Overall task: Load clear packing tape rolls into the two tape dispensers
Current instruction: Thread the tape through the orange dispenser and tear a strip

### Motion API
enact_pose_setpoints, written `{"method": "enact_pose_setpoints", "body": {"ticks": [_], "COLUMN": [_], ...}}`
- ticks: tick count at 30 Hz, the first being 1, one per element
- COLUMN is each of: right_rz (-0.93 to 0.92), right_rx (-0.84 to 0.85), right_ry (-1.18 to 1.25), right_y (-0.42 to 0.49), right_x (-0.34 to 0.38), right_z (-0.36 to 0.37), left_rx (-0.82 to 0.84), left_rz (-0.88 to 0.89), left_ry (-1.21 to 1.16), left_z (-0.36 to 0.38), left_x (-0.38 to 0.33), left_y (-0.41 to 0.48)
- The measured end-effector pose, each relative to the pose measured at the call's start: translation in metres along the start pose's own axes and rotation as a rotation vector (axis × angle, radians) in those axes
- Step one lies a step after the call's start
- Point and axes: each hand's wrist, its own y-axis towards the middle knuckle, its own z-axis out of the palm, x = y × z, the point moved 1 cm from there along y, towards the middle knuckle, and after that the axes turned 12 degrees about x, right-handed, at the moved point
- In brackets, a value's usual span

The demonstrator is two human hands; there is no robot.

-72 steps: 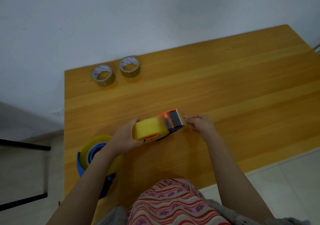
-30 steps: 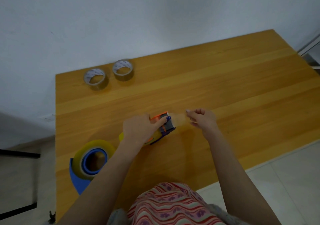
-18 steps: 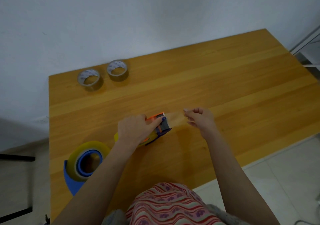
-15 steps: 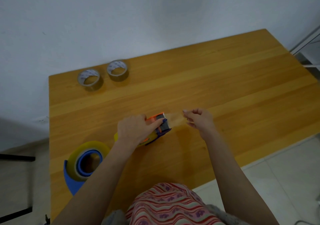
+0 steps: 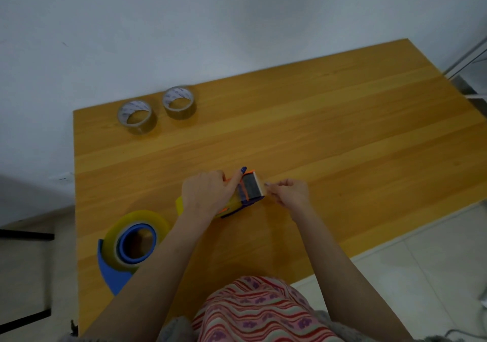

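Now drawn back against the front edge of the orange dispenser [image 5: 246, 192], where earlier held apart with tape stretched between: right hand [image 5: 288, 192], grip pinched on the tape end. Left hand [image 5: 208, 195] clamped over the dispenser on the tabletop [image 5: 342, 141], forefinger extended.

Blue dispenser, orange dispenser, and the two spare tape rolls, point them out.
Blue dispenser [image 5: 112, 275]: head view, on its blue side plate.
Orange dispenser [image 5: 250, 190]: head view, on its dark front flap.
Spare tape rolls [image 5: 137, 117] [image 5: 179, 103]: head view, on each roll's rim.

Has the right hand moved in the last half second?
Yes. The right hand has drawn in leftward to the cutter end of the orange and yellow tape dispenser, closing the gap.
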Motion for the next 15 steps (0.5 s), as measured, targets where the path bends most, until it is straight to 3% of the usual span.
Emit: {"method": "enact_pose_setpoints", "body": {"ticks": [15], "right_rz": [0.049], "right_rx": [-0.15], "right_ry": [-0.333], "right_y": [-0.002], "right_x": [-0.002], "right_z": [0.006], "left_rx": [0.0], "left_rz": [-0.039], "left_ry": [-0.046], "left_z": [0.003], "left_x": [0.002], "left_y": [0.002]}}
